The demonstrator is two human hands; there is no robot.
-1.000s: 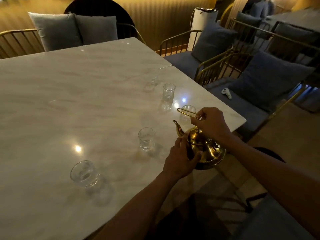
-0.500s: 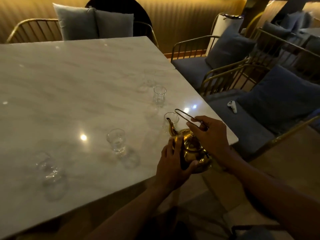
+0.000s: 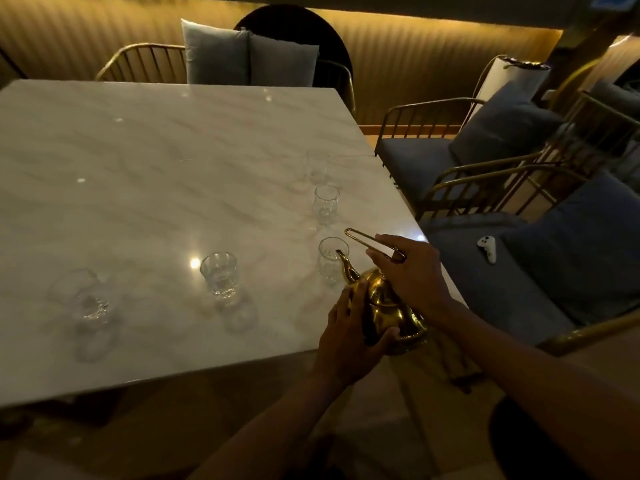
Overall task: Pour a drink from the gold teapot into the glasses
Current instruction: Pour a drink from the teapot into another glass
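The gold teapot (image 3: 388,311) is tilted over the near right corner of the marble table (image 3: 138,168). Its spout tip sits at the rim of a small clear glass (image 3: 330,259). My right hand (image 3: 412,271) grips the teapot's thin wire handle from above. My left hand (image 3: 349,337) cups the pot's body from the near side. Another glass (image 3: 325,202) stands farther back, one (image 3: 219,273) is to the left, and a blurred one (image 3: 83,296) is at far left. A faint glass (image 3: 317,166) stands farthest back.
Gold-framed chairs with blue-grey cushions (image 3: 502,133) line the right side, close to the table edge. A white controller (image 3: 488,249) lies on the nearest seat. Two grey pillows (image 3: 242,57) rest on a bench behind the table. A dark stool (image 3: 519,441) sits bottom right.
The view has shifted so the table sits more to the right. The teapot has tipped forward toward the nearest glass, its spout now at the rim. Both hands keep their hold.
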